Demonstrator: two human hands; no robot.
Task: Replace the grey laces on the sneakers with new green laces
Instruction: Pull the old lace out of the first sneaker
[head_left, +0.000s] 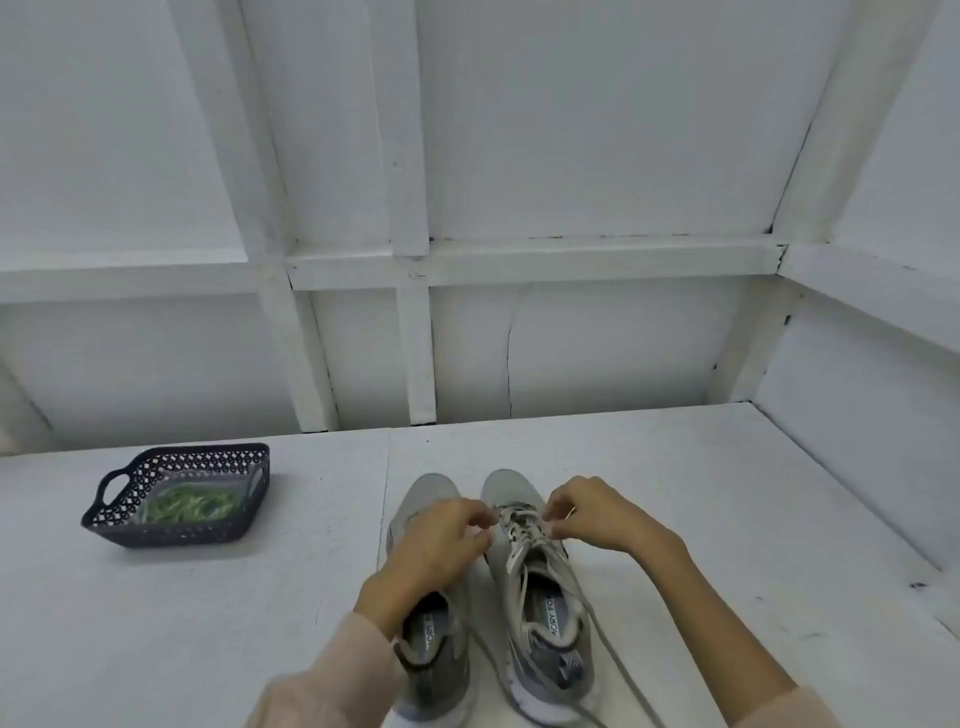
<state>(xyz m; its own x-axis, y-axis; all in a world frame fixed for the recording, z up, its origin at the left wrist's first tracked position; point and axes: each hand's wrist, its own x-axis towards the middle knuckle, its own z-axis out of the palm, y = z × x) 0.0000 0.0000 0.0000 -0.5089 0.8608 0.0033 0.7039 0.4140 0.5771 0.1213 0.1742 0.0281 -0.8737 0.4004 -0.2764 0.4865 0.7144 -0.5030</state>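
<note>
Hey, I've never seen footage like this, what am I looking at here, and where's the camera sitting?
No machine here: just a person's two bare hands. The one picture comes from a wide-angle camera worn on the head, looking forward and down. On the white table stand a left grey mesh sneaker and a right grey mesh sneaker, toes pointing away. The left hand and right hand both pinch the right one's grey lace. Further left, a dark perforated plastic basket holds green laces.
</note>
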